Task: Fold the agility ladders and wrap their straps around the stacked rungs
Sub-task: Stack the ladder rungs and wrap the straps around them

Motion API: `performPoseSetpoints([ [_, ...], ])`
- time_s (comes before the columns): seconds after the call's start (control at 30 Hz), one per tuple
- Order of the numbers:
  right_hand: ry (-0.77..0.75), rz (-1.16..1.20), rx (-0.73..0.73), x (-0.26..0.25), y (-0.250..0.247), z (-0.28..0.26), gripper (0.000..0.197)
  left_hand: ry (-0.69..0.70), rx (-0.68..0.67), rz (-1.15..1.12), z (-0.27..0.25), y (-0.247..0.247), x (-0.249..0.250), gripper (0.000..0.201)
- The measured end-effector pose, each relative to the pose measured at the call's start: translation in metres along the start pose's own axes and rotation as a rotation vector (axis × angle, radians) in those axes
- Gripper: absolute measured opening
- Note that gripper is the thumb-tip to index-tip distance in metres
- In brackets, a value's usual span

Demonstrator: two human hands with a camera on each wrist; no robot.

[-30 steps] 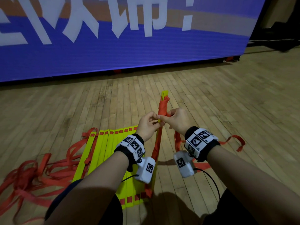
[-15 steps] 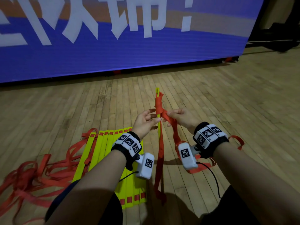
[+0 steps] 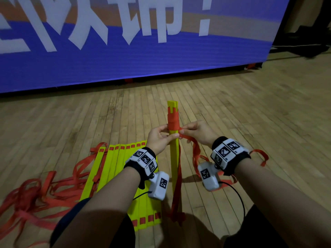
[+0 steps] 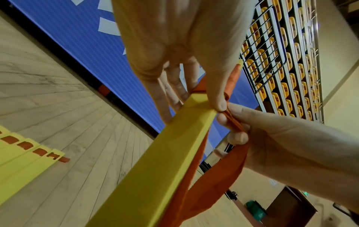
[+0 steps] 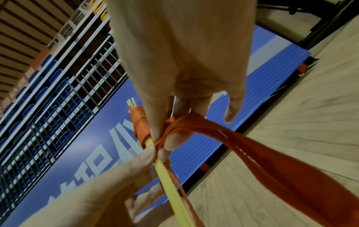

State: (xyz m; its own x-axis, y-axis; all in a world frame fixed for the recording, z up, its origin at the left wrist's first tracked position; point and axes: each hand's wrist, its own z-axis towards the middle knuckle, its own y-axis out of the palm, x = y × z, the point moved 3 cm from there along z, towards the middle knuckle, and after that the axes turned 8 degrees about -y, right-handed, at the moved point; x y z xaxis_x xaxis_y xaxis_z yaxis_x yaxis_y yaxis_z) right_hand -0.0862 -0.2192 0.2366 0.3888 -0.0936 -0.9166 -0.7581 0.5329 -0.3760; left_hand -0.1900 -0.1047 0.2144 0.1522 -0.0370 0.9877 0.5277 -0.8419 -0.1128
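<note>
My left hand (image 3: pixel 159 138) grips the stacked yellow plastic rungs (image 3: pixel 174 154); my right hand (image 3: pixel 197 133) pinches the orange webbing strap (image 4: pixel 223 173), top coils wound; beside them, a second flat yellow ladder (image 3: pixel 118 169) awaits.

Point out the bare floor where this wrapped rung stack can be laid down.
Bare wooden floor lies right of the held rung stack, beyond the loose orange strap, and ahead toward the blue banner. Crowded: the left, where the second ladder lies flat beside its tangled straps.
</note>
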Motion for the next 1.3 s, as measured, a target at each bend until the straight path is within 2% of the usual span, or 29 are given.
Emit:
performPoseSetpoints([
  [0.3,0.079,0.187,-0.048,0.000,-0.003,-0.006,0.014,-0.068,0.030,0.032,0.002,-0.003,-0.004,0.025],
  [0.4,0.091,0.175,-0.031,-0.002,0.000,-0.007,0.016,-0.077,0.029,0.053,0.001,-0.002,-0.006,0.008],
  [0.47,0.098,0.184,-0.007,-0.002,0.001,-0.006,0.011,-0.082,0.026,0.042,0.001,-0.001,-0.006,0.004],
  [0.63,0.111,0.192,0.082,0.004,0.010,-0.005,0.010,-0.090,0.046,0.044,0.002,-0.001,-0.007,0.016],
  [0.8,0.149,0.198,0.135,0.021,0.021,-0.004,0.017,-0.117,0.013,0.054,0.000,-0.002,-0.012,0.018],
  [0.93,0.175,0.205,0.173,0.022,0.024,-0.008,0.010,-0.140,-0.023,0.092,0.002,-0.005,-0.015,0.031],
  [1.2,0.219,0.297,0.186,0.023,0.022,-0.009,0.010,-0.169,-0.084,-0.018,0.005,-0.011,-0.014,0.022],
  [1.3,0.229,0.298,0.198,0.024,0.019,-0.008,0.010,-0.171,-0.175,-0.100,0.005,-0.015,-0.009,0.024],
])
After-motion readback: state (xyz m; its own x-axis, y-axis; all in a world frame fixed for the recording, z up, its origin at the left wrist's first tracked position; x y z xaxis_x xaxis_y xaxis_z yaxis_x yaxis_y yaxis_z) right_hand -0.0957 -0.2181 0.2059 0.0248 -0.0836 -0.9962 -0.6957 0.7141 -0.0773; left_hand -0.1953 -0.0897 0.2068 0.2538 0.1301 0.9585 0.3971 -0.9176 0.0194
